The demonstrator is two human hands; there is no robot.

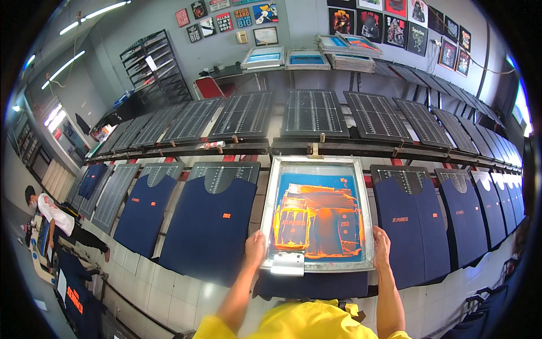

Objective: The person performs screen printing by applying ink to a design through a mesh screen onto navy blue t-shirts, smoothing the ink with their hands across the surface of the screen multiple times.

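Note:
A screen-printing frame (365, 198) with metal rails and a blue mesh stands in front of me in the head view. Bright orange ink (333, 217) is smeared over the mesh's middle. My left hand (255, 248) is closed on the frame's left rail near its lower corner. On the opposite rail, my right hand (381, 247) grips at about the same height. A metal plate (287, 264) is fixed to the lower rail, left of centre. Navy fabric (316, 285) shows below the frame; what lies directly behind the mesh is hidden.
Navy shirts with small orange prints, one left (206, 231) and one right (415, 226), lie on boards beside the frame. A row of black boards (313, 113) stands beyond a dark rail (237, 148). Another person (59, 217) works at far left. Stacked frames (350, 61) sit at the back.

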